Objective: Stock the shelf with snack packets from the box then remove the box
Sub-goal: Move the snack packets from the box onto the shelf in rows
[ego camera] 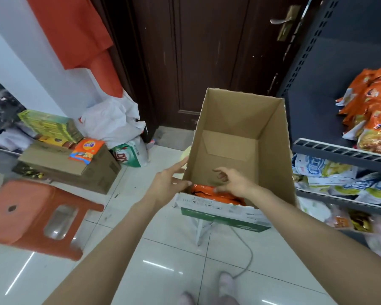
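An open cardboard box (pixel 240 119) stands in front of me on a small white stand, its inside mostly bare. Orange snack packets (pixel 216 194) lie at the near bottom of the box. My left hand (pixel 169 181) grips the box's near left corner from outside. My right hand (pixel 233 180) reaches inside the box, fingertips pinching the top orange packet. A dark metal shelf (pixel 339 150) stands to the right, with orange packets (pixel 374 106) piled on the upper level and white and yellow packets (pixel 330 172) below.
An orange plastic stool (pixel 37 214) stands at the left on the tiled floor. Behind it are a closed cardboard carton (pixel 75 170), stacked boxes and white bags (pixel 114 122). A dark wooden door (pixel 196 51) closes the back. A grey cable (pixel 246 256) runs on the floor near my feet.
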A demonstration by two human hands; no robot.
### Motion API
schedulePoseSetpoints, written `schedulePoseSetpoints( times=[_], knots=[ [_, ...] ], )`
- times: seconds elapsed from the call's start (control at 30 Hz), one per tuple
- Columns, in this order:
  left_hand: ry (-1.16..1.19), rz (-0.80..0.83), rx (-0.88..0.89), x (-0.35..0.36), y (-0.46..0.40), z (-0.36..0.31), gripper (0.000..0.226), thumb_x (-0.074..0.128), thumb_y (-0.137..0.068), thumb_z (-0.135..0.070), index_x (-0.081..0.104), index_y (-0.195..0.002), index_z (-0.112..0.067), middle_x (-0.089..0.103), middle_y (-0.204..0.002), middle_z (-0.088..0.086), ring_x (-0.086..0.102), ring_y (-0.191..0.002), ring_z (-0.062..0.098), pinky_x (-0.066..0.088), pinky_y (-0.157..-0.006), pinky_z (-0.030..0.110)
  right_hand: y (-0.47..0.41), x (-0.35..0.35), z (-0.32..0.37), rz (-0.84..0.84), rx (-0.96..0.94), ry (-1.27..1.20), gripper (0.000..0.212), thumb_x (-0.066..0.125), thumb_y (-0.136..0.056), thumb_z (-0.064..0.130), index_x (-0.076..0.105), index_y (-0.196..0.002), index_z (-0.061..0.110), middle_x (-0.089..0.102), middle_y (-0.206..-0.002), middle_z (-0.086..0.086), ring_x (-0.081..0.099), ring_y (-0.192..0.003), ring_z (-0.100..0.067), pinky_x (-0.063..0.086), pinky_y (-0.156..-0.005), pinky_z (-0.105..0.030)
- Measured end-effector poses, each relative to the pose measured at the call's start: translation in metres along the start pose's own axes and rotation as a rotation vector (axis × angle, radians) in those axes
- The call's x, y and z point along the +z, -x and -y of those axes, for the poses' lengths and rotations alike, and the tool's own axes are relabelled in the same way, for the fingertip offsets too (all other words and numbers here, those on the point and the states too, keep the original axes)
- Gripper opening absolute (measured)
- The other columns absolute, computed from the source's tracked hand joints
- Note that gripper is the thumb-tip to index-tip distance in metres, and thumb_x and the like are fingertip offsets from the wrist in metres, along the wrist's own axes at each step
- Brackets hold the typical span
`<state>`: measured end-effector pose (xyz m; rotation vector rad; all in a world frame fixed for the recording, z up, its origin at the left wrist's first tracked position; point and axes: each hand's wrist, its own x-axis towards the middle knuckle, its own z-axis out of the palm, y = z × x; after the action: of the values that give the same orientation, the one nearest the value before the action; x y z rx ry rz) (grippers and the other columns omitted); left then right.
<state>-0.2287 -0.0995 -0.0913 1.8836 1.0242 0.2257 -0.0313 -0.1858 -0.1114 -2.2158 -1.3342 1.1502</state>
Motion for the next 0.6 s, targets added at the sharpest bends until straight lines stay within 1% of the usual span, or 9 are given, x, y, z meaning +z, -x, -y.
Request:
schedulePoseSetpoints(
  times=[0.07,0.13,0.23,0.3,0.4,0.47,0.53,0.6],
  knots=[
    [0.015,-0.013,0.010,0.001,-0.002,0.004,0.068,0.068,-0.085,-0.021,0.035,-0.139,-0.045,0.051,-0.112,-0.014,0.055,-0.074,-0.011,0.042,-0.056,0.000,-0.009,0.007,0.000,0.047,0.016,-0.012,0.081,0.079,-0.072,0.019,0.036,-0.141,0.019,0.050,-0.133,-0.009,0.048,-0.122,-0.022,0.039,-0.105,-0.034],
    [0.033,-0.021,0.006,0.003,-0.004,0.007,0.068,0.068,-0.084,-0.021,0.036,-0.138,-0.046,0.052,-0.112,-0.014,0.054,-0.074,-0.011,0.041,-0.053,-0.001,-0.017,0.014,0.001,0.114,0.032,0.001,0.085,0.079,-0.073,0.019,0.031,-0.144,0.021,0.046,-0.136,-0.010,0.045,-0.125,-0.025,0.039,-0.105,-0.036],
    [0.073,-0.030,0.006,0.004,-0.003,0.011,0.068,0.069,-0.084,-0.019,0.037,-0.136,-0.047,0.053,-0.112,-0.013,0.056,-0.077,-0.008,0.044,-0.052,0.001,-0.030,0.025,-0.002,0.192,0.050,0.098,0.086,0.078,-0.074,0.017,0.029,-0.144,0.022,0.044,-0.140,-0.011,0.043,-0.128,-0.028,0.037,-0.107,-0.040],
    [0.098,-0.038,0.014,0.004,-0.003,0.013,0.067,0.070,-0.083,-0.017,0.040,-0.136,-0.045,0.055,-0.112,-0.011,0.058,-0.080,-0.005,0.044,-0.055,0.002,-0.037,0.028,-0.005,0.215,0.067,0.134,0.087,0.079,-0.072,0.016,0.030,-0.144,0.023,0.045,-0.141,-0.011,0.044,-0.127,-0.029,0.038,-0.107,-0.041],
    [0.125,-0.058,0.019,0.004,-0.002,0.014,0.066,0.071,-0.082,-0.015,0.043,-0.134,-0.044,0.058,-0.111,-0.008,0.061,-0.081,0.000,0.047,-0.060,0.005,-0.045,0.023,-0.008,0.149,0.051,0.217,0.081,0.080,-0.070,0.020,0.038,-0.140,0.023,0.050,-0.138,-0.009,0.047,-0.124,-0.029,0.039,-0.104,-0.037],
    [0.115,-0.067,0.023,0.005,-0.003,0.013,0.065,0.070,-0.082,-0.014,0.044,-0.134,-0.044,0.059,-0.112,-0.007,0.061,-0.081,0.002,0.050,-0.064,0.009,-0.046,0.018,-0.010,0.092,0.028,0.250,0.069,0.075,-0.075,0.023,0.043,-0.136,0.024,0.055,-0.133,-0.007,0.051,-0.120,-0.029,0.041,-0.101,-0.037],
    [0.100,-0.072,0.023,0.005,-0.004,0.011,0.064,0.068,-0.083,-0.014,0.043,-0.134,-0.043,0.059,-0.112,-0.007,0.060,-0.080,-0.001,0.050,-0.067,0.011,-0.047,0.015,-0.011,0.075,0.012,0.233,0.061,0.071,-0.081,0.027,0.044,-0.135,0.025,0.056,-0.131,-0.007,0.053,-0.117,-0.027,0.042,-0.100,-0.037],
    [0.091,-0.074,0.017,0.005,-0.004,0.009,0.063,0.068,-0.084,-0.015,0.043,-0.135,-0.042,0.058,-0.111,-0.007,0.060,-0.077,-0.002,0.049,-0.065,0.010,-0.046,0.013,-0.012,0.086,0.009,0.191,0.066,0.071,-0.080,0.036,0.041,-0.137,0.023,0.054,-0.134,-0.007,0.052,-0.118,-0.027,0.042,-0.101,-0.038]
  ],
)
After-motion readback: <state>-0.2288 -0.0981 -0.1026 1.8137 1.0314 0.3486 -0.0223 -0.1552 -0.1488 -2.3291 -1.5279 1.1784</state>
